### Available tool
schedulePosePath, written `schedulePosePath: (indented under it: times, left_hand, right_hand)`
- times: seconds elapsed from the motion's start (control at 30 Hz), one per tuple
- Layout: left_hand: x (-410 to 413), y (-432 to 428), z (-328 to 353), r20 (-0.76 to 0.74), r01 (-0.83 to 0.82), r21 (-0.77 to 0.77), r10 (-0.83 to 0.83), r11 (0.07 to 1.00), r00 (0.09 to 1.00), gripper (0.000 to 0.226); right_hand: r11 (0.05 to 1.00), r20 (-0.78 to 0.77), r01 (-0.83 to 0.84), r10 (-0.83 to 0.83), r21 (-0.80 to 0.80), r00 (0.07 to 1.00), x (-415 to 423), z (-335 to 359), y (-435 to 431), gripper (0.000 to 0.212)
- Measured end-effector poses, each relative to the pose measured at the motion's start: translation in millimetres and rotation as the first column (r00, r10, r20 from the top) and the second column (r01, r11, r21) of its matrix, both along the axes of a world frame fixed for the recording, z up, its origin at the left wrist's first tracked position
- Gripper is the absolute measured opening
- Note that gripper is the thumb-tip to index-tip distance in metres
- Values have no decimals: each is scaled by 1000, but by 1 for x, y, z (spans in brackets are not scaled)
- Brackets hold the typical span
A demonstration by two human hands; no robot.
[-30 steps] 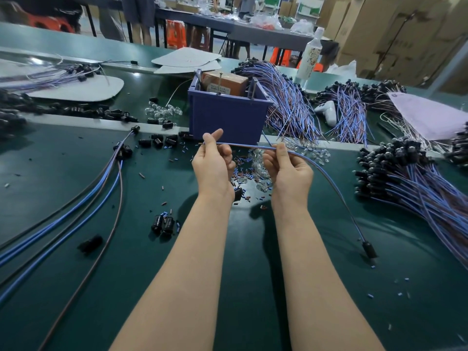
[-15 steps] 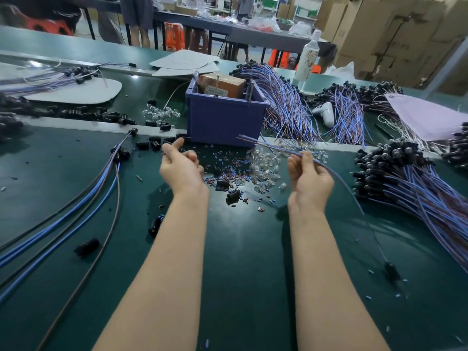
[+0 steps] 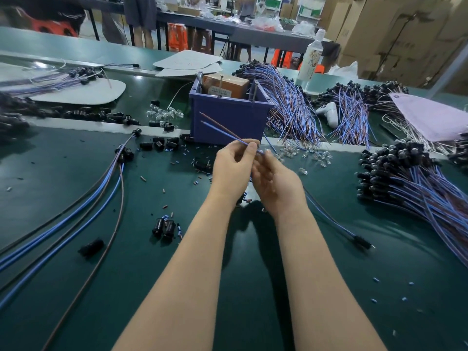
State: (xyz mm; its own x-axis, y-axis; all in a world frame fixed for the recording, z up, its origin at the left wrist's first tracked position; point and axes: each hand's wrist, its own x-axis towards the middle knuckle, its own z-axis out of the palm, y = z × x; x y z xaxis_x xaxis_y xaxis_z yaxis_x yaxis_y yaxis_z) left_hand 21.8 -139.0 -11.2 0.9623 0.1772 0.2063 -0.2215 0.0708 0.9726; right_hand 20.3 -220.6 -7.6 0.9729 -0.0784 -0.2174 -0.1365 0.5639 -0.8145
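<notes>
Centrally, left hand [image 3: 234, 169] pinches thin blue-and-brown twin wire [image 3: 220, 130], right hand [image 3: 277, 190] curled round it; blue plastic bin [image 3: 228, 122] just behind; black-capped wire bundle [image 3: 415, 183] at right; dark green bench mat [image 3: 253, 279]; cardboard cartons [image 3: 395, 29] upper right.

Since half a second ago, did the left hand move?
Yes, the left hand went right, from the left corner of the blue bin to its middle.
</notes>
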Motion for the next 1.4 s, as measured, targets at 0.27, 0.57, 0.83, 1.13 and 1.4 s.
schedulePosePath:
  times: [0.27, 0.57, 0.83, 1.13, 1.4]
  left_hand:
    - [9, 13, -7, -32, -357, -56, 355, 933, 934, 24]
    - [7, 9, -5, -53, -194, -278, 186, 941, 981, 18]
    - [11, 6, -14, -75, -138, -3, 138, 990, 988, 19]
    - [15, 13, -16, -129, -239, 87, 249, 967, 960, 26]
    - [11, 11, -14, -25, -214, 137, 220, 967, 975, 45]
  right_hand:
    - [412, 697, 647, -40, -641, 716, -12, 5, 2, 19]
    - [390, 433, 326, 227, -861, 872, -7, -7, 3, 11]
    - [511, 358, 260, 101, -819, 928, -1, -12, 5, 8]
    - [619, 273, 324, -180, -715, 945, 5, -16, -4, 28]
    - [402, 288, 255, 22, -879, 957, -3, -13, 5, 43]
